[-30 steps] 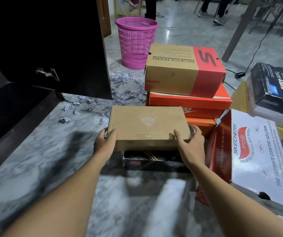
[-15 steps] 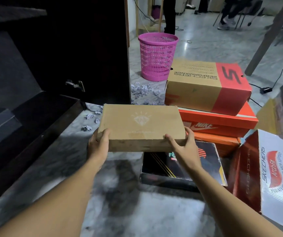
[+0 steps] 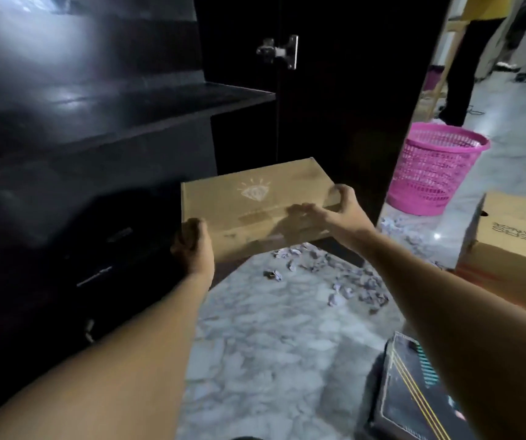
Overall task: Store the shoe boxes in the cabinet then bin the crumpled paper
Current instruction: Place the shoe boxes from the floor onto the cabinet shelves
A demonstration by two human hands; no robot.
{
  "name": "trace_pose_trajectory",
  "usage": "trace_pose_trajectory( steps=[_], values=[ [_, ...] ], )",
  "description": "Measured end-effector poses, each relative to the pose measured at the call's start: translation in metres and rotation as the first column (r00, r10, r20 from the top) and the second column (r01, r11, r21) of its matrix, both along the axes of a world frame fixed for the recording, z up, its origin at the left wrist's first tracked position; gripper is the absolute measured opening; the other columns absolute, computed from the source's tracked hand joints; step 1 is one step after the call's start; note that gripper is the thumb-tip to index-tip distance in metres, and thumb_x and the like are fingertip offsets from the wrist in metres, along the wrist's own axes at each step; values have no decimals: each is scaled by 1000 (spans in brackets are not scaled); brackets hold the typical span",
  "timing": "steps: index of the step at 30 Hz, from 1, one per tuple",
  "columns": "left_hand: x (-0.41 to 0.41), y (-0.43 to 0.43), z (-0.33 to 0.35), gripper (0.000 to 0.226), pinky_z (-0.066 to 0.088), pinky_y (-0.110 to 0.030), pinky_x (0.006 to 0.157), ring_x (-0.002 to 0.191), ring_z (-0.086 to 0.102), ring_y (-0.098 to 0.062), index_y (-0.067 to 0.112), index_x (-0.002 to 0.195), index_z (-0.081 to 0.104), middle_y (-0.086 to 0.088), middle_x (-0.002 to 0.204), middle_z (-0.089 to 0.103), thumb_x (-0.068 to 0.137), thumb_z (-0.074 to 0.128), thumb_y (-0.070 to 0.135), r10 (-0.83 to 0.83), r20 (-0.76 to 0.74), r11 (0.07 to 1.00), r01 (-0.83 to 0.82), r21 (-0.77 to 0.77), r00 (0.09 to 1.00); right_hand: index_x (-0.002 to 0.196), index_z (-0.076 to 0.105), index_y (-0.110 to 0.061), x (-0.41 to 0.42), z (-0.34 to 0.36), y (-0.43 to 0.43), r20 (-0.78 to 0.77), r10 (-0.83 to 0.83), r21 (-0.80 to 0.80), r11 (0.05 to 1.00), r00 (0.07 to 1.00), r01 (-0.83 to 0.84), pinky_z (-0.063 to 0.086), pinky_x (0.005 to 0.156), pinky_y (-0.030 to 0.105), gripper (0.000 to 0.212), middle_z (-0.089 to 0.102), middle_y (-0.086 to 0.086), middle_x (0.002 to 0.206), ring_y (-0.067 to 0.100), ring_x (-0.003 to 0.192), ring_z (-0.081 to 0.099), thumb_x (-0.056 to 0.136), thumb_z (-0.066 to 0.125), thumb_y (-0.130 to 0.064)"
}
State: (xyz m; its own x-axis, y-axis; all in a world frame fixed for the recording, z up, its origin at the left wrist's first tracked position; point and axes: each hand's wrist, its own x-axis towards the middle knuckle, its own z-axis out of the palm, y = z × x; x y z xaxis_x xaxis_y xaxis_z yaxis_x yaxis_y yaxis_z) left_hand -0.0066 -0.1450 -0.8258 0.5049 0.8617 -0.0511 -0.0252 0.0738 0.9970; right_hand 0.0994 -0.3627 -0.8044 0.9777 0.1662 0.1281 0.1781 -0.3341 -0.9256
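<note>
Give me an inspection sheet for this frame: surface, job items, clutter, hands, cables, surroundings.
Surface: marble floor, bare in the middle.
Job items: plain brown box held in the air in front of the open dark cabinet; crumpled paper scattered on the floor; pink bin upright at right.
Clutter: black box bottom right; tan box at right edge.
Hands: left hand grips the near left corner; right hand grips the right end.
Cables: nothing seen.
Surroundings: a person's legs behind the bin.

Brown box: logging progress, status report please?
Left hand and right hand grip the brown box at its ends. Box held off the floor at the open cabinet. Nothing visibly in the way.
</note>
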Motion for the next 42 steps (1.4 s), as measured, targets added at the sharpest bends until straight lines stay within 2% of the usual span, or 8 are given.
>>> trace_pose_trajectory(
  steps=[4, 13, 18, 22, 25, 32, 37, 42],
  values=[
    [-2, 39, -8, 37, 29, -30, 97, 127, 46, -34, -4, 128, 56, -23, 136, 52, 100, 51, 20, 169, 7, 985, -168, -37, 986, 140, 32, -19, 25, -13, 63, -21, 115, 101, 988, 993, -112, 53, 94, 36, 82, 53, 0, 120, 19, 111, 56, 77, 83, -32],
    [-7, 109, -37, 54, 39, -29, 95, 126, 51, -37, -9, 134, 49, -25, 137, 53, 93, 63, 23, 500, 15, 858, -492, -145, 866, 138, 27, -6, 47, -53, 185, -43, 229, 236, 948, 972, -213, 47, 95, 26, 79, 50, 9, 129, 16, 112, 53, 81, 81, -13],
    [-8, 153, -68, 62, 35, -41, 111, 135, 42, -35, 4, 144, 38, -18, 148, 42, 96, 55, 40, 516, -129, 848, -526, -60, 847, 129, 24, -8, 53, -76, 237, -95, 351, 302, 902, 932, -309, 47, 61, 3, 74, 47, 12, 121, 10, 92, 55, 80, 79, 2],
    [1, 177, -78, 57, 46, -28, 99, 127, 53, -33, -1, 141, 42, -20, 140, 52, 93, 64, 19, 572, -35, 817, -573, -67, 820, 138, 26, -11, 61, -96, 274, -146, 421, 355, 867, 895, -350, 50, 97, 25, 85, 51, 11, 129, 19, 112, 56, 75, 85, -10],
    [5, 192, -88, 73, 49, -25, 85, 114, 63, -34, 0, 134, 48, -20, 123, 64, 76, 79, 33, 649, -45, 760, -647, 61, 759, 134, 28, -14, 65, -118, 295, -131, 455, 372, 846, 881, -382, 45, 101, 27, 77, 50, 11, 132, 17, 114, 54, 79, 81, -5],
    [4, 221, -114, 84, 43, -43, 104, 122, 54, -39, 7, 140, 28, -19, 132, 56, 84, 62, 59, 549, -239, 826, -477, 301, 801, 146, 32, -23, 81, -142, 324, -121, 497, 339, 834, 859, -435, 44, 109, 40, 78, 48, 6, 142, 21, 128, 51, 83, 78, -16],
    [20, 218, -116, 86, 34, -52, 107, 129, 37, -48, 1, 146, 31, -30, 143, 33, 87, 43, 62, 692, -253, 675, -480, 560, 677, 148, 34, -18, 69, -143, 323, -107, 315, 232, 930, 943, -285, 41, 100, 28, 76, 42, 8, 145, 23, 130, 48, 85, 76, -22],
    [8, 193, -143, 69, 26, -58, 111, 141, 28, -45, 14, 148, 38, -26, 154, 28, 89, 37, 50, 728, -366, 517, -113, 849, 580, 132, 41, -20, 46, -144, 320, 11, 261, 172, 951, 965, -259, 47, 94, 32, 62, 42, 3, 131, 22, 119, 52, 83, 77, -33]
  ],
)
